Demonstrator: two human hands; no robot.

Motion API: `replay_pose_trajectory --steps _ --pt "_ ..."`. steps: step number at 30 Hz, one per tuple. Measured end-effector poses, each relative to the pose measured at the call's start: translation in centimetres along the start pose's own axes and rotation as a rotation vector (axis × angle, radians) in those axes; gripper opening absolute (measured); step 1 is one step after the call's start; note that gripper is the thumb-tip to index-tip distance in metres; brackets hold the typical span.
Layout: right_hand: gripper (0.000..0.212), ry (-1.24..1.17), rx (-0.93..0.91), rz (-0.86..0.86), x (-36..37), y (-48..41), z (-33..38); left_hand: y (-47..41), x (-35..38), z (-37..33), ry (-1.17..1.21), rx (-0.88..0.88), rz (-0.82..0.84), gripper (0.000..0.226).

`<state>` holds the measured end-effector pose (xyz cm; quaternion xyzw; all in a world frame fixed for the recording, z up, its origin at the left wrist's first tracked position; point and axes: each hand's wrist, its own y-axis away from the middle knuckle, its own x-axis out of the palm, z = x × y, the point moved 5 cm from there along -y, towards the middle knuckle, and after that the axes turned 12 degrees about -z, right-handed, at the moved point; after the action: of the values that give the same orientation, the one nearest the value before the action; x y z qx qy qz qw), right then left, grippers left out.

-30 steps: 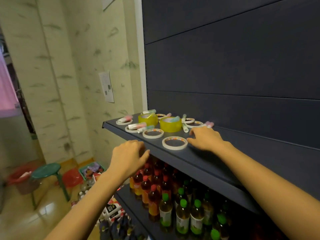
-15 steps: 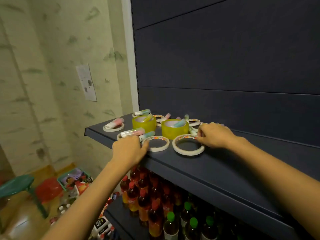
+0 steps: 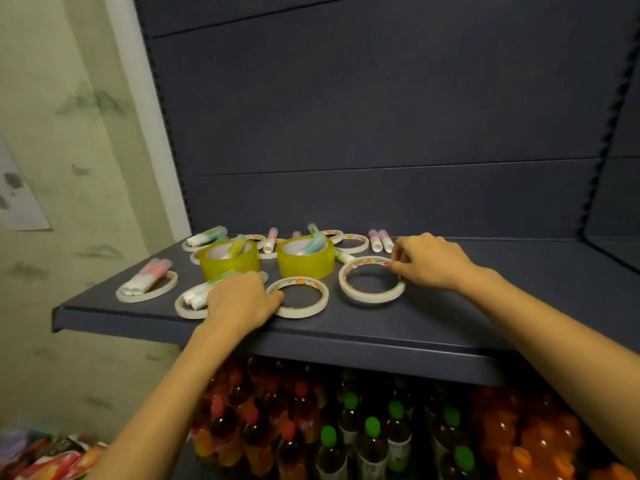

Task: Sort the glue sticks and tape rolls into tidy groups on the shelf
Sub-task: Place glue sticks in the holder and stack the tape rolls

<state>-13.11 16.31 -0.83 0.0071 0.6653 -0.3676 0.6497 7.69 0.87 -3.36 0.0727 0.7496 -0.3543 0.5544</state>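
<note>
Left roll: a wide yellow translucent tape roll (image 3: 230, 268) is standing on end just behind your left hand, and a yellow-green glue stick (image 3: 237, 245) is leaning inside its core.
Right roll: a second wide yellow tape roll (image 3: 306, 263) is standing near the first, with a teal glue stick (image 3: 313, 243) leaning inside it.
Far-left ring: a flat white tape ring (image 3: 166, 287) is lying towards the left end, with a pink-and-white glue stick (image 3: 149, 277) lying across it.
Left hand: your left hand (image 3: 239, 303) is resting knuckles-up over white-and-green glue sticks (image 3: 199, 295) that are lying across a second flat white ring (image 3: 185, 310). The fingers are curling down over the sticks, but you cannot tell whether they are gripping. The thumb is touching the left rim of the middle white ring (image 3: 301, 311).
Right hand: your right hand (image 3: 429, 261) is pinching the far right rim of the right white ring (image 3: 370, 298) between thumb and forefinger. The ring is lying flat.
Back row: two lilac glue sticks (image 3: 380, 240) are lying just behind your right hand, among further rings and sticks along the back panel.
Front edge: the front rings are lying near the lip of the dark blue-grey metal shelf (image 3: 311, 344), and your left wrist is crossing over that lip.
Open room: bare shelf surface is showing from your right hand out to the right side panel.
Below: bottles (image 3: 372, 427) with red and green caps are standing on the lower level.
</note>
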Motion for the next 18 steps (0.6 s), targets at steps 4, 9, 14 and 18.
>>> replay_pose_trajectory --steps 4,9,14,18 --pt "0.020 0.015 0.123 -0.069 -1.6 2.9 -2.4 -0.6 -0.2 -2.2 0.047 0.118 -0.023 0.044" --pt "0.022 0.093 0.274 -0.142 -5.3 7.7 -7.1 -0.2 -0.1 -8.4 0.179 0.285 -0.030 0.045" --pt "0.022 0.180 0.437 -0.163 -9.3 12.9 -12.9 0.8 0.0 -16.4 0.239 0.428 0.006 0.053" --pt "0.021 0.232 0.548 -0.183 -12.7 17.6 -17.9 2.9 -0.6 -23.5 0.296 0.547 0.005 0.044"
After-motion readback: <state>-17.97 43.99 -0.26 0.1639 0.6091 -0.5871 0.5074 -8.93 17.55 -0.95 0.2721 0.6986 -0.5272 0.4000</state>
